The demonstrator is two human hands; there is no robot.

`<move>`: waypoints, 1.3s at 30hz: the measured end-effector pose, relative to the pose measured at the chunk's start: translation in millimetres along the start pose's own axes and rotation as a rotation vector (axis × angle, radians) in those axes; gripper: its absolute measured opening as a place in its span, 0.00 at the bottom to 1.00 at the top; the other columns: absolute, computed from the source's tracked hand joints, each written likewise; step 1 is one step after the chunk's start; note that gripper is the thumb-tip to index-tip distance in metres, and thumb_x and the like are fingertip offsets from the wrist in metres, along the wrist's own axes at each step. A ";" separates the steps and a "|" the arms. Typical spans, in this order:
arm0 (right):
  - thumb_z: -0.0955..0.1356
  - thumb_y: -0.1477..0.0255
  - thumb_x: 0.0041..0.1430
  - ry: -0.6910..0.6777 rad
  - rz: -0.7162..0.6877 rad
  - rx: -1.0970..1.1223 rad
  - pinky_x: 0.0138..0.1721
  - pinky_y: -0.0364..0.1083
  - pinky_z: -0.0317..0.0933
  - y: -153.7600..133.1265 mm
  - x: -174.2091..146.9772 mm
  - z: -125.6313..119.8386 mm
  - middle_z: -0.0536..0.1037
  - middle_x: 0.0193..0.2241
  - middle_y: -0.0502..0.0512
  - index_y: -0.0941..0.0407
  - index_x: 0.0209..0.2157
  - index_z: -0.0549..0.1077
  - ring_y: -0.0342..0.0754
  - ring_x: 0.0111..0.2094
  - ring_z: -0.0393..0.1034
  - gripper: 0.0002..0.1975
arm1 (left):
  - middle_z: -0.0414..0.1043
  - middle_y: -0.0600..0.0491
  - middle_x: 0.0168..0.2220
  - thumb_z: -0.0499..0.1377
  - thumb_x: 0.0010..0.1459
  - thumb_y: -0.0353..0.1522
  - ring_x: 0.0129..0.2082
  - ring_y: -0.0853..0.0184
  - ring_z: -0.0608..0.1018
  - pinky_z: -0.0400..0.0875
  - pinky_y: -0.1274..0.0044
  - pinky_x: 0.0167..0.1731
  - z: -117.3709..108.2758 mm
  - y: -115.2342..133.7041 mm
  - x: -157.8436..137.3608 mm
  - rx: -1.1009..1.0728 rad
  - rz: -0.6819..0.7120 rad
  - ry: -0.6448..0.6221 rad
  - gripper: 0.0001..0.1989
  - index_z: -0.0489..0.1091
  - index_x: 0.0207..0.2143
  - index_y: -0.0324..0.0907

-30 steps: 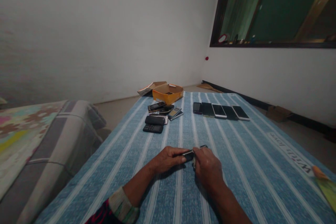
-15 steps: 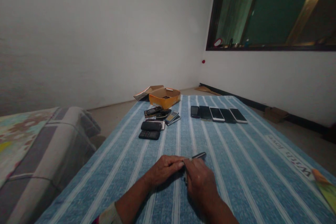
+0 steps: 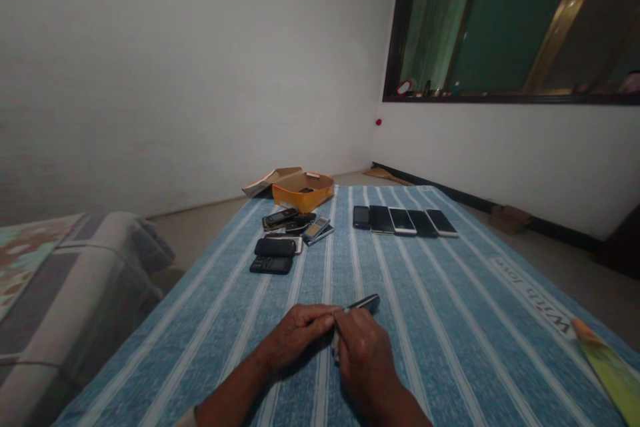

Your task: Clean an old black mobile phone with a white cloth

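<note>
Low over the striped cloth, my left hand [image 3: 303, 330] and my right hand [image 3: 364, 347] meet at a dark, slim mobile phone [image 3: 370, 303]. Its far end sticks out beyond my right knuckles; the rest is hidden by my fingers. My left fingers are closed at its near end, and my right fingers are curled over it. Beneath my right hand shows a small light-grey piece [image 3: 336, 349], too covered to name. Ahead to the left lie a black keypad phone [image 3: 271, 265] and a black rounded phone or case [image 3: 275, 247].
A blue striped cloth [image 3: 220, 320] covers the table. Farther back, several old phones lie heaped near a silver keypad phone [image 3: 317, 229]. Behind them stands an orange box [image 3: 305, 200] beside its lid [image 3: 270, 181]. Several smartphones lie in a row, including a white-framed one [image 3: 402, 221].
The view has swung slightly right and up. My hands stay together on the phone, whose protruding end now shows more of its broad side.
</note>
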State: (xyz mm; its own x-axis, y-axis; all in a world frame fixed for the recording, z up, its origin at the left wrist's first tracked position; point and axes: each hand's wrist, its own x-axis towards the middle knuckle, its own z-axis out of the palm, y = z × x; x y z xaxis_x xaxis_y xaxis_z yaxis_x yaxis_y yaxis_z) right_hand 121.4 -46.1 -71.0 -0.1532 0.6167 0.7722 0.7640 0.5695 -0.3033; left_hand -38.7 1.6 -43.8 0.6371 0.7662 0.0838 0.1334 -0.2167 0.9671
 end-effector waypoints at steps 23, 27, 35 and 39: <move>0.56 0.85 0.54 0.069 0.089 0.092 0.28 0.47 0.59 -10.4 0.5 15.1 0.73 0.27 0.56 0.55 0.38 0.67 0.51 0.28 0.66 0.16 | 0.80 0.44 0.41 0.59 0.60 0.42 0.44 0.53 0.77 0.68 0.69 0.46 -5.5 1.0 -0.5 -0.077 -0.094 0.030 0.21 0.77 0.48 0.37; 0.57 0.85 0.55 0.053 0.082 0.091 0.28 0.47 0.60 -8.6 2.3 13.2 0.73 0.28 0.56 0.56 0.40 0.68 0.51 0.28 0.67 0.16 | 0.79 0.43 0.43 0.59 0.60 0.41 0.46 0.52 0.77 0.68 0.67 0.48 -6.1 -1.1 -0.3 -0.082 -0.111 0.050 0.21 0.76 0.49 0.37; 0.57 0.86 0.53 0.080 0.089 0.101 0.27 0.46 0.59 -8.0 5.3 16.9 0.73 0.27 0.55 0.55 0.38 0.67 0.51 0.28 0.67 0.17 | 0.80 0.43 0.42 0.61 0.57 0.43 0.45 0.51 0.77 0.68 0.66 0.48 -4.8 10.1 1.5 -0.072 -0.153 0.087 0.22 0.78 0.47 0.37; 0.57 0.86 0.52 0.108 0.072 0.082 0.27 0.46 0.58 -9.0 4.7 19.5 0.73 0.26 0.54 0.54 0.35 0.66 0.51 0.27 0.67 0.15 | 0.80 0.42 0.42 0.61 0.57 0.43 0.44 0.51 0.77 0.67 0.67 0.47 -3.1 11.6 0.6 -0.097 -0.147 0.090 0.22 0.78 0.47 0.37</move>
State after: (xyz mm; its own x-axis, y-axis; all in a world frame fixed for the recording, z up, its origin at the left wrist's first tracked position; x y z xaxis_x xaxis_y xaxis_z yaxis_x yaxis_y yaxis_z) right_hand 101.6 -37.7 -75.6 -0.0276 0.5979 0.8011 0.7159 0.5711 -0.4016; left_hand -39.1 1.5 -31.7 0.5453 0.8371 -0.0428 0.1434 -0.0428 0.9887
